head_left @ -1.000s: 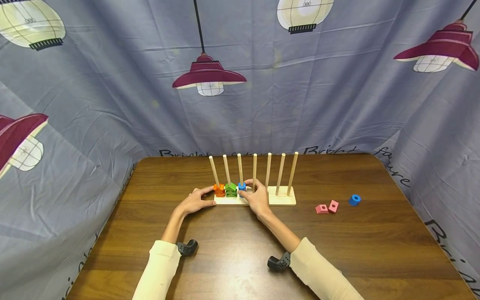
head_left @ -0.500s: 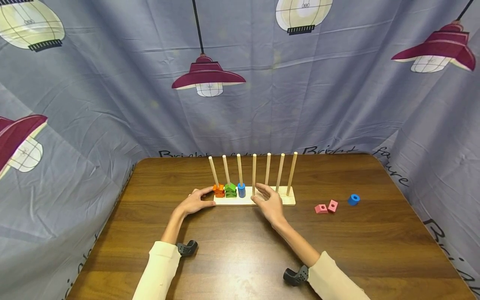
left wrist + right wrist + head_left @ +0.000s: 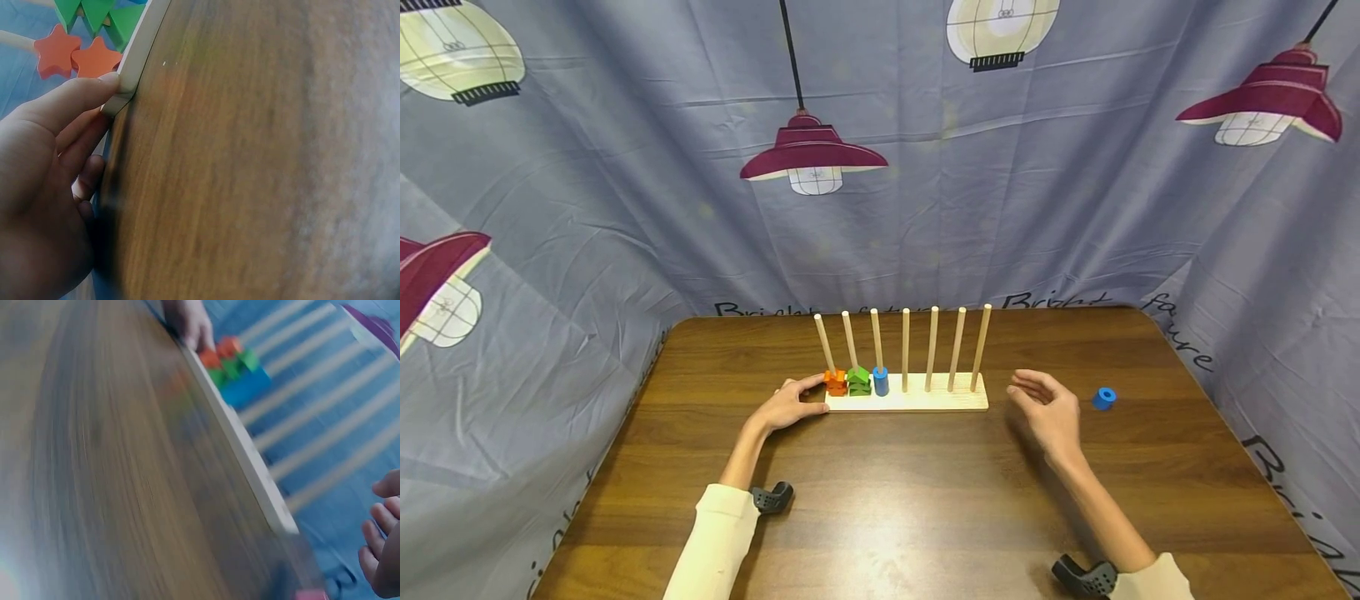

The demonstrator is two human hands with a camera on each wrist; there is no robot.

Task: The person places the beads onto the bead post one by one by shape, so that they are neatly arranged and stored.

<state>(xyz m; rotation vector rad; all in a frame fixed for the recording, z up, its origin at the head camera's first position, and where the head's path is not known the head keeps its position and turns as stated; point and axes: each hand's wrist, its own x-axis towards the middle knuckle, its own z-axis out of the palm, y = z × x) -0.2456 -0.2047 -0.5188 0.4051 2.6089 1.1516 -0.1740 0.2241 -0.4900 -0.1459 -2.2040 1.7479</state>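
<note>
A pale wooden peg board [image 3: 942, 402] with several upright pegs lies across the table. Its left end is held by my left hand [image 3: 782, 407], thumb at the near corner. Orange star blocks [image 3: 57, 53] sit on the leftmost peg, green triangular blocks [image 3: 859, 382] on the second, and blue cylinders [image 3: 881, 382] on the third. My right hand [image 3: 1052, 417] is in the air right of the board, fingers loosely bent, holding nothing. In the head view it covers the spot of the pink blocks; part of a pink block [image 3: 310, 595] shows at the right wrist view's bottom edge.
One loose blue cylinder [image 3: 1104, 398] stands on the brown wooden table [image 3: 880, 517], right of my right hand. A grey-blue curtain [image 3: 895, 242] printed with lamps hangs behind and beside the table.
My right hand has let go at the blue cylinder on the third peg and moved right, past the board's end, to over the pink blocks. The left hand has stayed at the board.
</note>
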